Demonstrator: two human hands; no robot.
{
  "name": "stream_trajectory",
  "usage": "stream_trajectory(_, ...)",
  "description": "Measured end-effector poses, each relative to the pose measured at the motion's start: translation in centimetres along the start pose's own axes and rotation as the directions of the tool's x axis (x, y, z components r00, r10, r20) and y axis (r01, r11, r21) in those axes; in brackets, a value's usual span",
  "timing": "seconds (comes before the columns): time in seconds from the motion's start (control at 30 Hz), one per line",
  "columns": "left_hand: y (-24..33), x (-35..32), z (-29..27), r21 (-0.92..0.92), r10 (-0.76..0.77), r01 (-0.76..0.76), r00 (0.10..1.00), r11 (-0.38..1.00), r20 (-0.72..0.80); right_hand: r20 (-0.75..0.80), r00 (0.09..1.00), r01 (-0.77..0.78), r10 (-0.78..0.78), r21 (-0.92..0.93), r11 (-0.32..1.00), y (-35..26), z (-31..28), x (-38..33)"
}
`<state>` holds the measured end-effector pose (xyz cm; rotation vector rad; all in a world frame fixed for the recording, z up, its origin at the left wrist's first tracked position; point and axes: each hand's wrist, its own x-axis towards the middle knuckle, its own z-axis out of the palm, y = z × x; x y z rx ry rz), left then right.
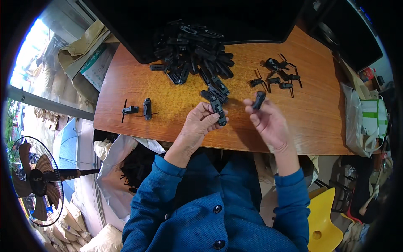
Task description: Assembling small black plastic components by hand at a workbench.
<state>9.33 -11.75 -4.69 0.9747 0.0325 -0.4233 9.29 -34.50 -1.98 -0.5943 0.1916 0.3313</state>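
My left hand [196,125] is closed round a long black plastic part [218,111], held between thumb and fingers above the table's near middle. Slightly blurred, my right hand [270,125] pinches a shorter black plastic piece [259,100] a little to the right, apart from the first. Just beyond my left hand lie loose black parts [218,86], trailing from a large heap of similar black parts [193,48]. A group of small black pieces with thin rods [286,78] rests at the right. Two more, a rodded black piece [130,110] and an upright black piece [147,109], lie at the left.
The wooden table [176,122] has a large dark screen [252,21] along its back. A fan [37,180] stands at the left, above a pale sack [115,185]. A white-green bag [371,117] sits at the right edge, with a yellow chair [323,222] below.
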Motion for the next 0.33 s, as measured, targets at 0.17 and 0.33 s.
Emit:
stream_trajectory(0.17,-0.7,0.2,0.3,0.192,0.029,-0.023,0.999,0.981,-0.029,0.035,0.999,-0.035,0.040,-0.152,0.988,3.5,0.4,-1.4)
stream_trajectory(0.33,-1.1,0.3,0.5,0.259,0.110,-0.097,0.993,0.961,-0.036,0.055,0.996,0.086,-0.068,-0.747,0.660,4.4,0.8,-1.8)
